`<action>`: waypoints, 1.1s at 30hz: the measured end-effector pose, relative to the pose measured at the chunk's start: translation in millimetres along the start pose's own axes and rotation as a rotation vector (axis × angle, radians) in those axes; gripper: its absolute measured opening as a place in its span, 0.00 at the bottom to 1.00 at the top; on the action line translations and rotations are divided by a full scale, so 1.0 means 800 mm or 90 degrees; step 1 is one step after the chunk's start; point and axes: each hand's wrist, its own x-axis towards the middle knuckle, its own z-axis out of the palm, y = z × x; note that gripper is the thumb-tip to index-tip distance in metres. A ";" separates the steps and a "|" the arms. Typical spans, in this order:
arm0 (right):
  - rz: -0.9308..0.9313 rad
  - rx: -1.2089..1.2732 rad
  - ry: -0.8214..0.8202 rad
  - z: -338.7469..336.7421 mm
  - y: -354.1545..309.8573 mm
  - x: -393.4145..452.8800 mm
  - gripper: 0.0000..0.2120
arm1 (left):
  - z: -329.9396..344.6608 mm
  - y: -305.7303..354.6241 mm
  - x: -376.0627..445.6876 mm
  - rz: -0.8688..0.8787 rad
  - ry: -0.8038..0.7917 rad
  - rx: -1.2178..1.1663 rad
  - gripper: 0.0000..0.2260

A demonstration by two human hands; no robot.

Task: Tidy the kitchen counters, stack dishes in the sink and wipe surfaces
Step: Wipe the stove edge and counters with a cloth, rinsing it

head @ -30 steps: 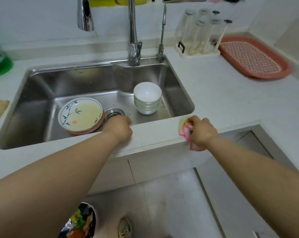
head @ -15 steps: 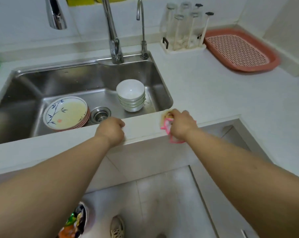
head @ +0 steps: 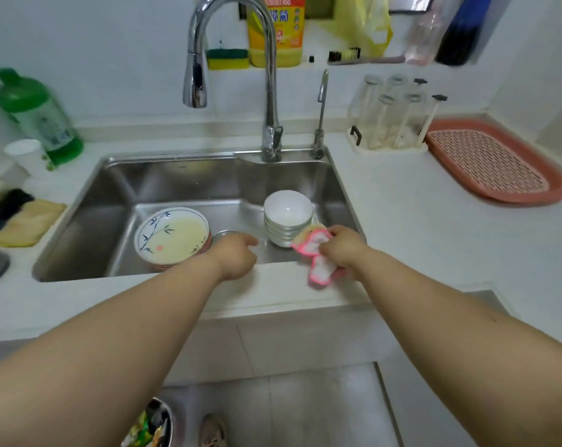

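Head view of a white stone tabletop (head: 434, 221) with an inset stainless-steel sink (head: 89, 201). The right hand (head: 344, 246) has its grip clamped on a crumpled white cleaning cloth with pink edging (head: 318, 256), held at the near right rim of the sink; part of the cloth hangs onto the near strip of tabletop, and its far end lies just beside the bowls. The left hand (head: 237, 256) rests at the near sink rim, its grip loosely curled and holding nothing, index finger extended toward the basin.

Inside the sink, a stack of shallow plates (head: 171, 237), the top one cream with a blue bamboo pattern, sits left of centre; a stack of white ceramic bowls (head: 287, 217) stands upright to its right. The round metal drain (head: 223, 234) shows between the two stacks, partly hidden by the left hand.

At the far rim rise a tall chrome gooseneck faucet (head: 270, 91) and a slim chrome tap (head: 320, 114). A green plastic bottle (head: 38, 114) stands on the far left tabletop. On the far right are a white rack holding inverted clear glass bottles (head: 391, 124) and, beside it, a salmon-pink perforated plastic tray (head: 495, 162). A yellow detergent bottle (head: 281, 30) and a yellow-green sponge (head: 227, 58) sit on the ledge behind the faucet.
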 end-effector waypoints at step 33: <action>-0.057 -0.374 0.182 0.025 -0.250 0.250 0.07 | -0.229 -0.057 0.226 -0.110 0.040 -0.678 0.09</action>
